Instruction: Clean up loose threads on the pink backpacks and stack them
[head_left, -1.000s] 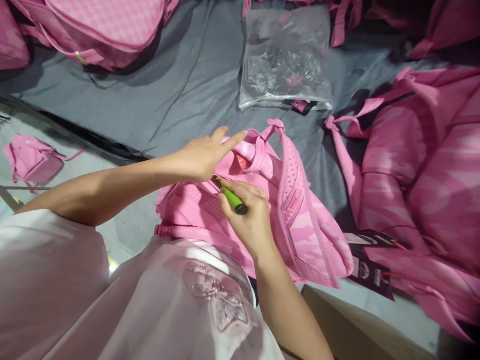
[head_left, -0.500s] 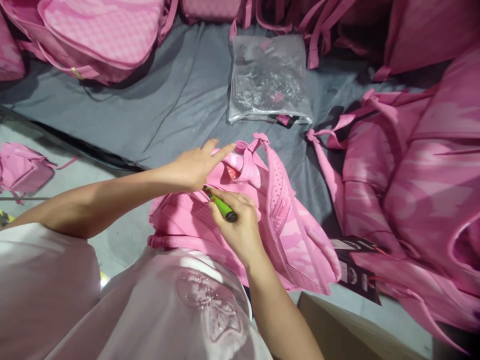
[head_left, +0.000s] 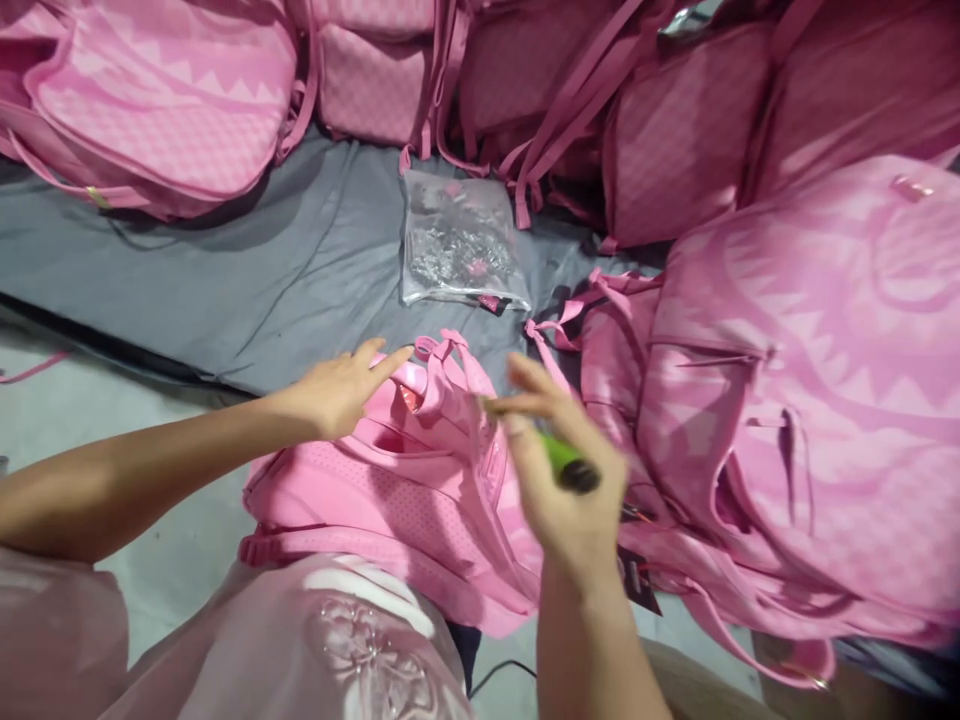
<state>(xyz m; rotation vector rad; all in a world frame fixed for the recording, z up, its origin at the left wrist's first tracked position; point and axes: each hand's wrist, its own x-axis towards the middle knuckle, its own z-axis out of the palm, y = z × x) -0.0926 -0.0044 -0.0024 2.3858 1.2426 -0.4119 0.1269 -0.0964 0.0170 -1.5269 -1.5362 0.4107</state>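
Observation:
A pink backpack (head_left: 390,490) lies back-side up in front of me, its top handle (head_left: 450,350) pointing away. My left hand (head_left: 341,390) rests on its upper edge with fingers stretched out, holding nothing. My right hand (head_left: 566,480) is blurred by motion, lifted to the right of the backpack, and grips a green lighter (head_left: 562,465) with a dark end. A clear plastic bag (head_left: 457,240) of small dark and pink pieces lies on the grey cloth (head_left: 225,280) beyond the backpack.
Several pink backpacks ring the grey cloth: one at far left (head_left: 150,100), a row along the back (head_left: 525,90), a large pile on the right (head_left: 810,380). A black hang tag (head_left: 637,585) lies near my right wrist. Grey floor (head_left: 90,400) is on the left.
My right hand with the green lighter has lifted off the backpack and swung right. The camera tilted up, showing more backpacks at the back. My left hand stays on the backpack.

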